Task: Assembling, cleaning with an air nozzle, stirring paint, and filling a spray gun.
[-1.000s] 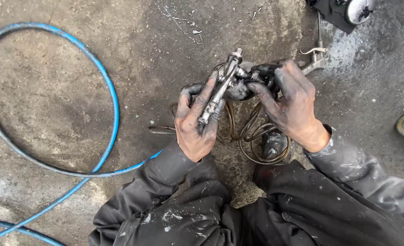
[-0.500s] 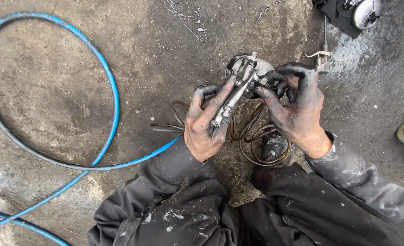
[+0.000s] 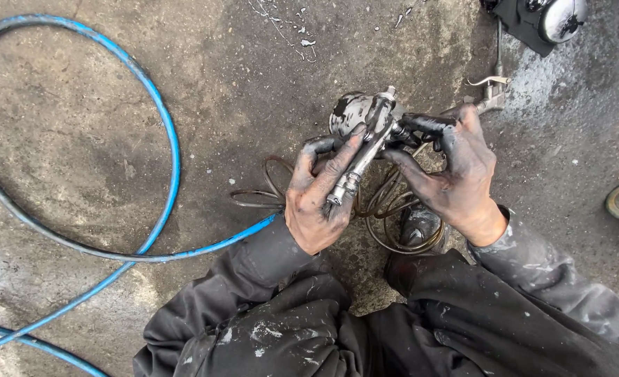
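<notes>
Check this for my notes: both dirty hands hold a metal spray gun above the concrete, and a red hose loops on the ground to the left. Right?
Not quite: the hose is blue, not red, as the head view shows. The rest holds: the left hand and right hand, both dirty, hold the metal spray gun above the concrete.

Bare concrete lies open ahead; blue hose [image 3: 173, 160] loops left, wire coil [image 3: 386, 209] crowds below the hands.

Workshop yard — stained concrete floor [image 3: 114, 105], blue air hose [image 3: 173, 146]
</notes>
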